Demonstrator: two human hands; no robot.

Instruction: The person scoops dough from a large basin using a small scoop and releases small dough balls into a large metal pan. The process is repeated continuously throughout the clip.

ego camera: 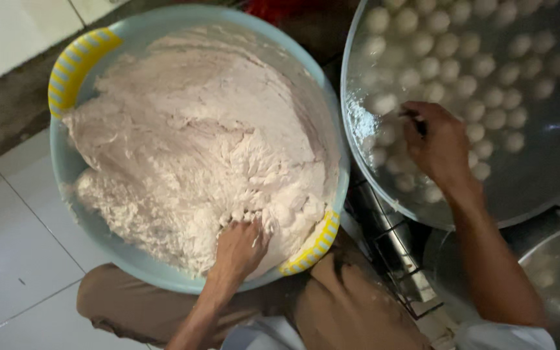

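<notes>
The left hand (241,249) digs curled fingers into the pale dough (196,149) heaped in the light blue basin (66,162) at the near left; it looks soft, sticky and heavy, best pinched off at the edge. The right hand (439,146), closed around a dark utensil (417,123), hangs over the wide metal pan (539,175) of floating white balls (461,84) on the right

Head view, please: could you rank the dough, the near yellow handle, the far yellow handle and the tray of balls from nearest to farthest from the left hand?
From the left hand:
1. Dough: touching, the fingers dig into its near edge.
2. Near yellow handle: just to the right, on the basin rim.
3. Tray of balls: farther right, under the right hand.
4. Far yellow handle: upper left, across the basin.
</notes>
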